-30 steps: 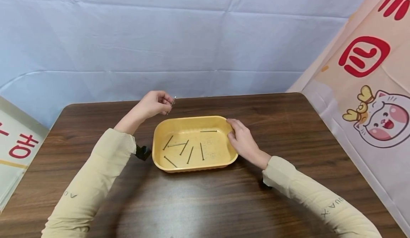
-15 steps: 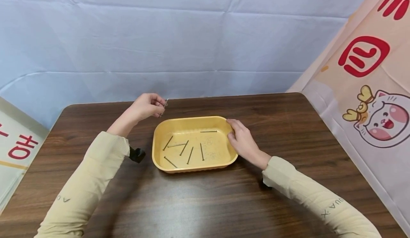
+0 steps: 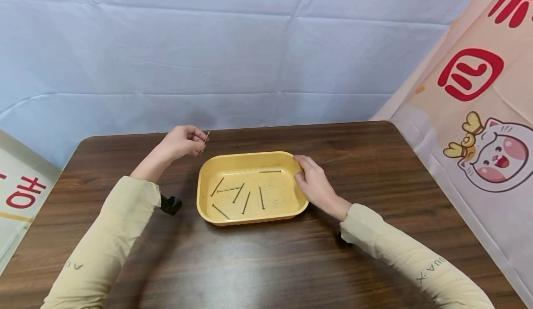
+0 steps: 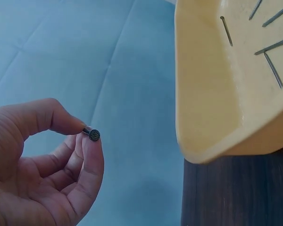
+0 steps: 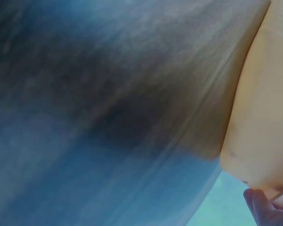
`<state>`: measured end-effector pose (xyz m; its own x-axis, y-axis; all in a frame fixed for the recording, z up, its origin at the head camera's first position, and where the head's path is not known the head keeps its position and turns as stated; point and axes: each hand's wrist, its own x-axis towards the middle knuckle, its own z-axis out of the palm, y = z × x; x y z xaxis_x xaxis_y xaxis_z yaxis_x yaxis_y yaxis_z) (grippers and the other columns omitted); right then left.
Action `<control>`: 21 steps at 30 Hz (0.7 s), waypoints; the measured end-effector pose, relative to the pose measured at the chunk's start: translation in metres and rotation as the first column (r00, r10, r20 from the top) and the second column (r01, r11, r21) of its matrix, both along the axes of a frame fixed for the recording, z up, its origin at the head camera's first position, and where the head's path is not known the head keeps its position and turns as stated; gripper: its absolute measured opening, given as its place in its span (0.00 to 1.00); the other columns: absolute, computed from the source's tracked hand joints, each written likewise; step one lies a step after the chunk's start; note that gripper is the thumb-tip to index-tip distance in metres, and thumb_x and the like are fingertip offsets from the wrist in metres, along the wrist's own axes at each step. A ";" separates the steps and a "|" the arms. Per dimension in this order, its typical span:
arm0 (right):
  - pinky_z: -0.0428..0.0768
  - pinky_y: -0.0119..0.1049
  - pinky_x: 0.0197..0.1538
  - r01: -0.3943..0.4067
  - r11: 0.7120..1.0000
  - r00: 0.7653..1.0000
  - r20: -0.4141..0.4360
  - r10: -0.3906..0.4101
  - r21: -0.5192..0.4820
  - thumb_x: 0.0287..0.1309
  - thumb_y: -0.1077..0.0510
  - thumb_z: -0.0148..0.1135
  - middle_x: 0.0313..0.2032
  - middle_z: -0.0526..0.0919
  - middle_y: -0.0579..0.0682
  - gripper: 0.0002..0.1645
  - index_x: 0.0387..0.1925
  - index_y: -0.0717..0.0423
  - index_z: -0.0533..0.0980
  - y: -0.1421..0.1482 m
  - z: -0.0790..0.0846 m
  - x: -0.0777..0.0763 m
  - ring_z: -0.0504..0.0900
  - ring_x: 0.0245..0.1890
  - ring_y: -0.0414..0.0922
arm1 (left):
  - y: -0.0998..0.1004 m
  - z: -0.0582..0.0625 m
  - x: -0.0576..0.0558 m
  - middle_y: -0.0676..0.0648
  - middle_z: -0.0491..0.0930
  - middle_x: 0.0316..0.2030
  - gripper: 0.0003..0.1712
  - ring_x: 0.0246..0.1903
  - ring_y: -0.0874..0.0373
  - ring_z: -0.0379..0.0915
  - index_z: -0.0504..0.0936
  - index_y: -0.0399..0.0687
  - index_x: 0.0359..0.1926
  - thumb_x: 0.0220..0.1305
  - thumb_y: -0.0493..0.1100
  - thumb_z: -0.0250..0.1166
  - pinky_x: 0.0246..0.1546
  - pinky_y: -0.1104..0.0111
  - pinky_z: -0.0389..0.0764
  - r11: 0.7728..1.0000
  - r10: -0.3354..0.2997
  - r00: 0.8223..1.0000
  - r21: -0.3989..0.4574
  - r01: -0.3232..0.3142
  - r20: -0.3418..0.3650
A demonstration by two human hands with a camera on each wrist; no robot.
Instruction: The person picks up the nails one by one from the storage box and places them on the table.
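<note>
The left hand (image 3: 181,142) pinched 1 nail (image 4: 94,135) beside the yellow tray (image 3: 250,162) the right hand (image 3: 315,182) held; a slackened pinch could drop it.

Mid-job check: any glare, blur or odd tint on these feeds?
Head: pale glare on the table in front of the yellow tray, though the nails inside stay distinct. Left wrist: held nail sharp enough to show its head's texture; backdrop looks bluer than in the head view. Right wrist: mostly soft and streaky, right hand cut off at lower right.
</note>
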<state>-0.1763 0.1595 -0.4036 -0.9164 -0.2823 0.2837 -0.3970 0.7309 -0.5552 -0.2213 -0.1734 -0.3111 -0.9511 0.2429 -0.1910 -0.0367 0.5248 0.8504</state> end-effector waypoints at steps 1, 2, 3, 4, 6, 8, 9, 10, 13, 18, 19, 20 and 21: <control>0.73 0.44 0.51 0.001 1.000 1.000 0.003 -0.001 0.000 0.55 0.69 0.49 0.55 0.70 0.61 0.25 0.57 0.67 0.67 0.000 0.000 0.000 0.70 0.55 0.53 | -0.001 0.000 0.000 0.47 0.72 0.29 0.16 0.28 0.59 0.73 0.71 0.28 0.44 0.54 0.32 0.56 0.30 0.72 0.76 1.000 0.003 1.000 -0.002 -0.003 0.003; 0.73 0.44 0.51 0.002 1.000 1.000 0.004 -0.002 0.000 0.55 0.69 0.49 0.55 0.70 0.61 0.25 0.57 0.67 0.67 0.000 0.000 0.000 0.70 0.55 0.53 | -0.002 0.000 0.001 0.47 0.72 0.29 0.16 0.28 0.59 0.73 0.71 0.28 0.44 0.54 0.32 0.56 0.30 0.72 0.76 1.000 0.007 1.000 -0.007 -0.007 0.006; 0.73 0.44 0.51 0.003 1.000 1.000 0.005 -0.003 0.001 0.55 0.69 0.49 0.56 0.70 0.61 0.25 0.57 0.67 0.67 0.000 0.000 0.000 0.70 0.55 0.53 | -0.003 0.000 0.001 0.47 0.72 0.29 0.16 0.28 0.58 0.73 0.71 0.28 0.44 0.54 0.32 0.56 0.31 0.72 0.76 1.000 0.010 1.000 -0.011 -0.010 0.008; 0.72 0.44 0.51 0.003 1.000 1.000 0.005 -0.003 0.001 0.55 0.69 0.49 0.56 0.69 0.61 0.25 0.57 0.68 0.67 -0.001 0.001 0.001 0.70 0.55 0.53 | -0.004 -0.001 0.002 0.47 0.72 0.30 0.16 0.28 0.57 0.73 0.71 0.29 0.44 0.54 0.32 0.56 0.31 0.71 0.77 1.000 0.013 1.000 -0.017 -0.013 0.010; 0.72 0.45 0.51 0.003 1.000 1.000 0.005 -0.003 0.002 0.55 0.69 0.49 0.55 0.69 0.61 0.25 0.57 0.68 0.66 -0.001 0.001 0.001 0.70 0.55 0.53 | -0.006 -0.002 0.002 0.47 0.72 0.30 0.15 0.29 0.58 0.74 0.71 0.29 0.44 0.55 0.33 0.55 0.32 0.71 0.77 0.999 0.018 1.000 -0.027 -0.018 0.012; 0.72 0.45 0.51 0.003 1.000 1.000 0.004 -0.003 0.003 0.55 0.69 0.49 0.56 0.69 0.61 0.25 0.57 0.68 0.66 -0.001 0.001 0.001 0.70 0.55 0.54 | -0.009 -0.004 0.002 0.46 0.73 0.30 0.15 0.30 0.56 0.74 0.71 0.29 0.44 0.55 0.33 0.55 0.33 0.70 0.77 0.999 0.022 1.000 -0.035 -0.022 0.013; 0.72 0.45 0.51 0.002 1.000 1.000 0.004 -0.002 0.002 0.55 0.69 0.48 0.56 0.69 0.61 0.25 0.57 0.68 0.66 -0.001 0.001 0.001 0.70 0.55 0.54 | -0.010 -0.005 0.002 0.46 0.72 0.30 0.15 0.30 0.57 0.74 0.71 0.29 0.44 0.55 0.33 0.55 0.33 0.70 0.77 0.999 0.024 1.000 -0.038 -0.024 0.015; 0.73 0.45 0.51 0.002 1.000 1.000 0.004 -0.002 0.002 0.55 0.69 0.48 0.56 0.69 0.61 0.25 0.57 0.68 0.66 -0.001 0.000 0.001 0.70 0.55 0.54 | -0.011 -0.006 0.002 0.46 0.72 0.31 0.16 0.30 0.57 0.74 0.71 0.28 0.45 0.55 0.33 0.55 0.33 0.69 0.77 0.999 0.028 0.999 -0.042 -0.027 0.019; 0.73 0.45 0.51 0.001 1.000 1.000 0.007 -0.001 0.000 0.56 0.68 0.48 0.56 0.69 0.61 0.25 0.57 0.67 0.66 -0.001 0.000 0.001 0.70 0.55 0.54 | -0.015 -0.009 0.004 0.47 0.72 0.31 0.17 0.30 0.58 0.74 0.70 0.28 0.46 0.56 0.34 0.55 0.34 0.69 0.77 0.998 0.036 0.999 -0.049 -0.034 0.033; 0.72 0.46 0.51 0.002 1.000 1.000 0.002 -0.002 -0.001 0.55 0.68 0.48 0.56 0.69 0.61 0.25 0.57 0.67 0.66 -0.001 0.000 0.001 0.70 0.55 0.54 | -0.019 -0.013 0.005 0.47 0.73 0.30 0.17 0.28 0.59 0.74 0.70 0.28 0.46 0.56 0.34 0.55 0.33 0.71 0.77 0.998 0.045 0.998 -0.055 -0.043 0.044; 0.72 0.46 0.51 0.001 1.000 1.000 0.000 -0.001 0.000 0.55 0.69 0.48 0.56 0.69 0.61 0.25 0.57 0.67 0.66 -0.001 0.000 0.001 0.70 0.55 0.54 | -0.020 -0.014 0.005 0.47 0.73 0.30 0.17 0.27 0.61 0.74 0.70 0.28 0.46 0.56 0.34 0.55 0.32 0.71 0.77 0.997 0.048 0.998 -0.055 -0.045 0.042; 0.72 0.46 0.51 0.002 1.000 1.000 0.000 -0.002 0.000 0.55 0.69 0.48 0.56 0.69 0.61 0.25 0.57 0.67 0.66 -0.001 0.000 0.001 0.70 0.55 0.54 | -0.021 -0.015 0.005 0.47 0.73 0.30 0.17 0.27 0.61 0.74 0.70 0.28 0.45 0.56 0.34 0.56 0.32 0.72 0.77 0.997 0.051 0.998 -0.055 -0.048 0.044; 0.72 0.46 0.52 0.001 1.000 1.000 -0.001 -0.001 0.000 0.55 0.69 0.48 0.56 0.69 0.61 0.25 0.57 0.67 0.66 -0.001 0.000 0.001 0.70 0.55 0.54 | -0.022 -0.015 0.005 0.47 0.73 0.30 0.17 0.26 0.62 0.73 0.70 0.28 0.45 0.55 0.34 0.56 0.31 0.72 0.77 0.997 0.054 0.998 -0.055 -0.051 0.044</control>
